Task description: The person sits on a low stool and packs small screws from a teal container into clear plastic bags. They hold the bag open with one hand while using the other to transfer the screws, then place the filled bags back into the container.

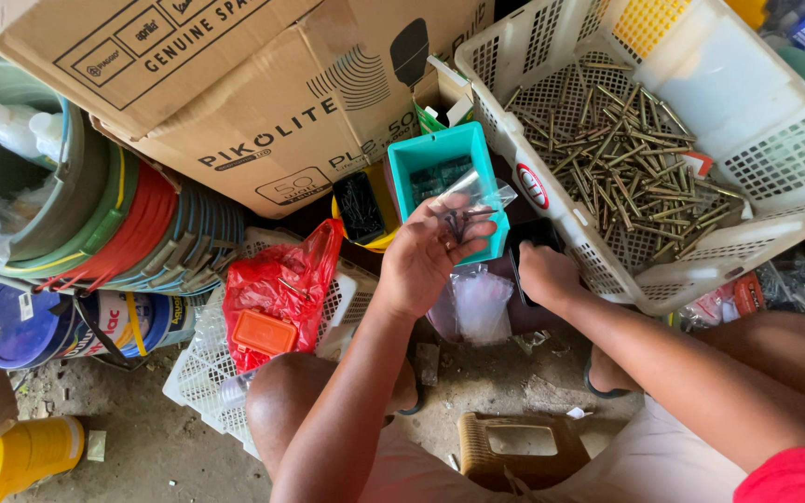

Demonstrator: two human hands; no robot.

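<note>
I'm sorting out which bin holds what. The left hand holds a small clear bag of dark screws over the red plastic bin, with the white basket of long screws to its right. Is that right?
Not quite: the bin under the left hand and its clear bag is teal, not red, as the head view shows. The white basket of long screws does sit to its right.

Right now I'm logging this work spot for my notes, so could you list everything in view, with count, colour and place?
teal bin: one, teal, centre, behind the left hand
small clear bag: one, clear, in the left hand
white basket: one, white, upper right
long screws: many, brassy, in the white basket
cardboard boxes: two, brown, upper left
stacked tubs: several, mixed colours, left
red bag: one, red, on a white crate
yellow bottle: one, lower left
small stool: one, brown, on the floor
left hand: holds the bag
right hand: closed, low by the basket; contents hidden
</note>
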